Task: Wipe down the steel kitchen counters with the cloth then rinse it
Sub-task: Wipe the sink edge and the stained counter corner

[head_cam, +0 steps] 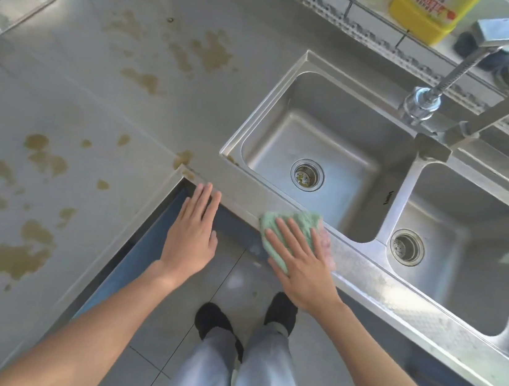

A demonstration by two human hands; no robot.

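A green cloth point(302, 223) lies on the front rim of the steel counter point(148, 107), just in front of the left sink basin point(322, 156). My right hand point(302, 260) presses flat on the cloth with straight, spread fingers. My left hand point(193, 233) is open, fingers straight, its fingertips touching the counter's inner corner edge. Brown stains point(19, 259) spread over the left counter, and more brown stains point(200, 49) mark the back part.
A double sink has a second basin point(465, 253) on the right. A tap point(427, 99) rises behind the basins. A yellow bottle point(429, 11) stands on the tiled ledge at the back. My legs and dark shoes point(213, 320) stand on the tiled floor.
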